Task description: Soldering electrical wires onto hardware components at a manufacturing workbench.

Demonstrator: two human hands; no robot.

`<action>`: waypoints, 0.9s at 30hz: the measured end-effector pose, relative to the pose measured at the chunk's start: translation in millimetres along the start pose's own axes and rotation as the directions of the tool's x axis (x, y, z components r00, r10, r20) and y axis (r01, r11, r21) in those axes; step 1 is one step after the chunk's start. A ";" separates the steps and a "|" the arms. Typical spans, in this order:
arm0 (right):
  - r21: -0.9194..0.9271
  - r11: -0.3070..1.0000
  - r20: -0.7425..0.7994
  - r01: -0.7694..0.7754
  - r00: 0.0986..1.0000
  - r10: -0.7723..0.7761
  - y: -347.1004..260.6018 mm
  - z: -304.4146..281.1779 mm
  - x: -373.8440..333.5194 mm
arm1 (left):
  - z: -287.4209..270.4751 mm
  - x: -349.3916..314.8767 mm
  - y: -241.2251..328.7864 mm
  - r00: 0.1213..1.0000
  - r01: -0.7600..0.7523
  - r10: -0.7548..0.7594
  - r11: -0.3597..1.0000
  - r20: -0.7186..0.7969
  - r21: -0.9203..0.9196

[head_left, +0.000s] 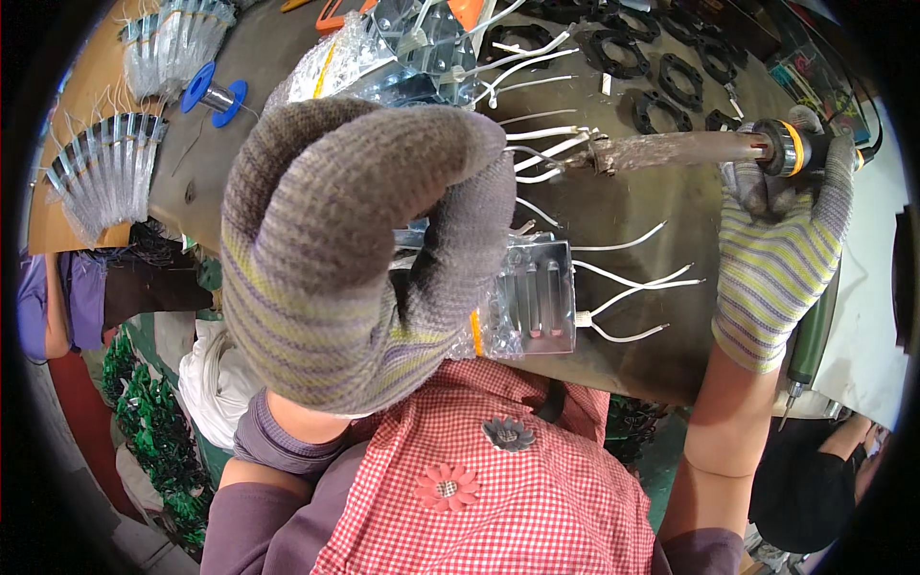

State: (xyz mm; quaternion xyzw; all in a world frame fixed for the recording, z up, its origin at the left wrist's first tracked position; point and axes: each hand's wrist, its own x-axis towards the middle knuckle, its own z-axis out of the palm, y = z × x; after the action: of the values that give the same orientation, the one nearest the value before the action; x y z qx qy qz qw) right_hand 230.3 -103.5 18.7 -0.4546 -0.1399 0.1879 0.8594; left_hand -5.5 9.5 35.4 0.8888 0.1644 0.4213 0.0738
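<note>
My left hand [345, 249], in a grey and lime striped knit glove, is raised close to the camera. Its thumb and forefinger curl together; whatever they pinch is hidden. My right hand [781, 230], gloved alike, grips the dark handle of a soldering iron [680, 150]. The iron's thick, crusted tip points left and meets or nearly meets the stripped ends of several white wires [551, 134] beside my left fingertips. Below lies a clear boxy part in bubble wrap [537, 297], with white leads [632, 283] spreading to the right. Another wrapped bundle [402, 53] lies behind my left hand.
A blue spool of solder wire [213, 94] stands at the left, near fanned rows of wrapped parts [110, 168]. Black ring-shaped pieces [680, 81] cover the back right. A green screwdriver-like tool [810, 345] hangs beside my right wrist. Other people [815, 479] sit nearby.
</note>
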 end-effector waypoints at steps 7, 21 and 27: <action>-0.023 1.000 -0.037 -0.006 0.999 0.005 0.5 6.1 -0.8 | -1.7 -1.6 -3.4 0.998 -0.006 0.005 1.000 0.059 0.030; -0.040 0.999 -0.054 0.005 0.999 -0.007 -2.2 7.2 1.1 | -8.5 -19.7 -29.7 0.986 -0.142 0.146 0.988 0.076 -0.063; -0.151 0.988 -0.122 -0.033 0.992 0.015 -8.3 -0.1 12.4 | -24.9 -23.4 16.2 0.968 0.122 -0.103 0.990 0.228 -0.073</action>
State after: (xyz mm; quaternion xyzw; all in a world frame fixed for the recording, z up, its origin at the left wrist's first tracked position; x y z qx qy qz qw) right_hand 243.0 -102.3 26.4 -0.5310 -0.0964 0.1594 0.8266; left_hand -34.9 -14.2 38.6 0.9158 0.1868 0.3203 0.1543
